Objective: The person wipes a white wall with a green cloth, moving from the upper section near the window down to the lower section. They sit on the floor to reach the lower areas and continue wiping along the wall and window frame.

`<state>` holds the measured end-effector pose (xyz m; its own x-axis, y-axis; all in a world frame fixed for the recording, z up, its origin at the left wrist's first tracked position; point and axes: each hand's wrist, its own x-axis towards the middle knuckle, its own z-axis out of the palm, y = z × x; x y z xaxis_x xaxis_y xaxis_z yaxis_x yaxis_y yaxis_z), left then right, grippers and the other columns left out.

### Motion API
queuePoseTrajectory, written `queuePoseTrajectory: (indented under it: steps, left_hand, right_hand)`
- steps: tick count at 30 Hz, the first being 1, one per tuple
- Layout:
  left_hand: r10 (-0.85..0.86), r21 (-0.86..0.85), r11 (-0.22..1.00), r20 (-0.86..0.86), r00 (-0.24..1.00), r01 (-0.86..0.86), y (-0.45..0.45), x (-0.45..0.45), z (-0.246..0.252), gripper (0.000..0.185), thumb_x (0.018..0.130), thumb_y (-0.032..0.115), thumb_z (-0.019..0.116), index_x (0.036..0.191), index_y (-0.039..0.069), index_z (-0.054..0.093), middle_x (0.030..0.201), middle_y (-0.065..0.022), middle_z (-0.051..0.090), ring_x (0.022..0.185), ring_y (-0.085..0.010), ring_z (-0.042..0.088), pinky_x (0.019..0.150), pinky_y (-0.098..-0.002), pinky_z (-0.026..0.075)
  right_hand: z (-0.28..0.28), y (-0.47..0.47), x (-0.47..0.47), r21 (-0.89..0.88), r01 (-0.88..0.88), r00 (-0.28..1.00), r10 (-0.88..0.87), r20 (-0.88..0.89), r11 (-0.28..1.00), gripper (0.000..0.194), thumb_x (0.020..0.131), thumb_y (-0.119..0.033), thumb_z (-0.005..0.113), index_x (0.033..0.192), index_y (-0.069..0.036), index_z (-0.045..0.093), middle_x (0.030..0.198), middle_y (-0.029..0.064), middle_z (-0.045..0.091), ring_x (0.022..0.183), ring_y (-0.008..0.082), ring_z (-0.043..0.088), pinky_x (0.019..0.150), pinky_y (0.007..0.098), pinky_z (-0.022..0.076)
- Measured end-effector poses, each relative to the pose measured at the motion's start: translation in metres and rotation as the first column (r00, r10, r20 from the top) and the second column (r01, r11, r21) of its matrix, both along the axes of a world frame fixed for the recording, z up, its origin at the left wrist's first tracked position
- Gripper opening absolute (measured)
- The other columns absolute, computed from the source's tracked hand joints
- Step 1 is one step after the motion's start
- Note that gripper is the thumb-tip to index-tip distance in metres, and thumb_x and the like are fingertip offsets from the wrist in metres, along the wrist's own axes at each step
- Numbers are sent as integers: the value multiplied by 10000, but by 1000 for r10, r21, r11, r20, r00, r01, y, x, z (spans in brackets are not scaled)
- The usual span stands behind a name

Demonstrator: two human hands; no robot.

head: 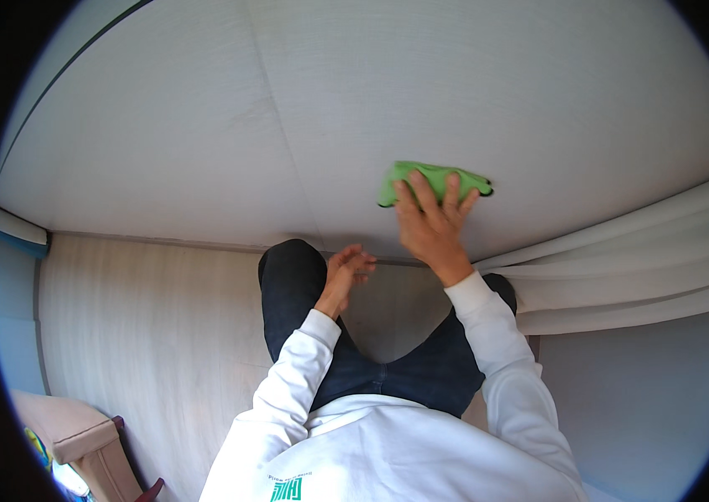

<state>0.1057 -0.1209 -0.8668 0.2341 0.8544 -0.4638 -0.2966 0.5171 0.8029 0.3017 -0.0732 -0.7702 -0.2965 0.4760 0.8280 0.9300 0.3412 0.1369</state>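
Note:
A folded green cleaning cloth [437, 179] with dark edging lies against a pale wall surface [354, 113]. My right hand [433, 229] presses the cloth to that wall, fingers spread over it; the hand covers the cloth's lower middle. Lower and to the left, my left hand [344, 276] hangs beside the inner side of my left knee. It holds nothing, and its fingers are loosely bent and apart. A thin vertical seam [282, 135] runs down the wall to the left of the cloth.
Cream curtain fabric [618, 251] stretches along the right, close by my right knee [502, 290]. Wood-look flooring [141, 301] meets the wall at a narrow baseboard [160, 240]. A beige upholstered armchair [84, 439] with dark wooden legs stands at lower left.

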Motion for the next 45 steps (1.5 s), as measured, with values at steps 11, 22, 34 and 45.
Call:
queuePoseTrajectory:
  steps: [11, 22, 34, 45]
  left_hand:
    - [173, 114, 974, 174, 969, -194, 14, -50, 5, 435, 951, 221, 648, 1319, 35, 512, 1113, -113, 702, 962, -192, 676, 783, -323, 518]
    - [259, 101, 936, 452, 854, -337, 16, -56, -15, 280, 955, 273, 640, 1170, 100, 592, 1094, -109, 713, 942, -212, 684, 754, -338, 529]
    - [353, 1, 898, 591, 725, -439, 21, -60, -6, 360, 994, 368, 564, 722, 142, 500, 726, -26, 522, 779, -212, 529, 743, -361, 423]
    - [349, 70, 885, 555, 755, -461, 35, -48, 12, 432, 1013, 343, 533, 663, 139, 381, 626, -28, 382, 698, -205, 421, 710, -381, 393]
  right_hand:
    - [-18, -14, -13, -137, -161, 980, 175, 93, 977, 516, 843, -158, 661, 1349, -256, 655, 1466, -151, 537, 1308, 202, 478, 953, 450, 345]
    - [-14, 3, -82, -237, -298, 937, 331, 116, 925, 542, 884, -181, 613, 1425, -197, 581, 1592, -109, 410, 1404, 135, 427, 923, 385, 409]
    - [6, 36, -83, -73, -147, 949, 161, 272, 986, 565, 936, -189, 551, 1495, -268, 513, 1617, -154, 362, 1480, 147, 334, 999, 469, 348]
    - [-180, 38, -23, -646, -93, 694, 514, 503, 758, 613, 978, -136, 508, 1571, -121, 353, 1642, -63, 321, 1477, 44, 306, 989, 282, 443]
